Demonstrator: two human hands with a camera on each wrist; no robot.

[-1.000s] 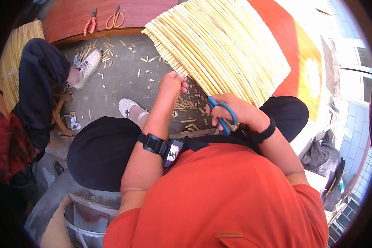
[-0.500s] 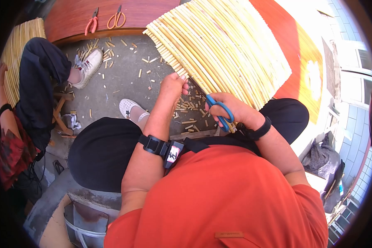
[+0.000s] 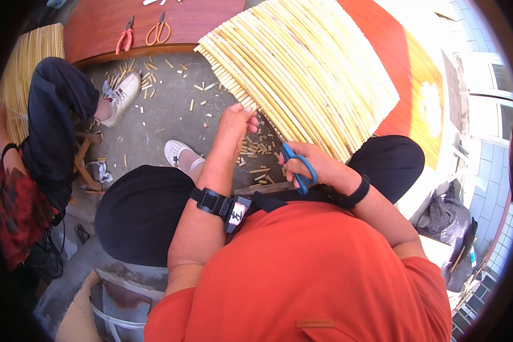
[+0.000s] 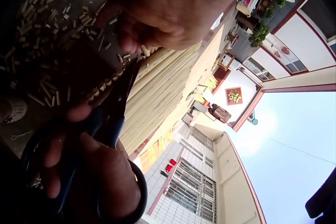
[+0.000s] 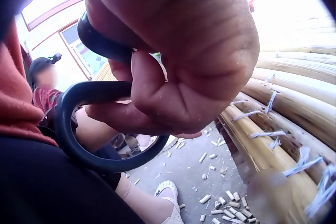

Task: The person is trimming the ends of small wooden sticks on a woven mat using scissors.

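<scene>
A mat of pale reed-like sticks, tied in rows with white string, slopes up from my lap onto the table. At its near left edge, where short stick ends stick out, my left hand pinches the edge with thumb and fingers. My right hand grips blue-handled scissors, fingers through the loops. In the left wrist view the dark scissor blades lie along the mat's edge, pointing toward the left hand. White string ties show close up in the right wrist view.
Red pliers and orange-handled scissors lie on the red-brown table. Cut stick pieces litter the grey floor. At the left, another person's leg is beside a second stick mat.
My right hand and the scissors have shifted a little toward my body and left. My left hand stays at the mat's edge. The other person's hand at the left has moved onto their mat.
</scene>
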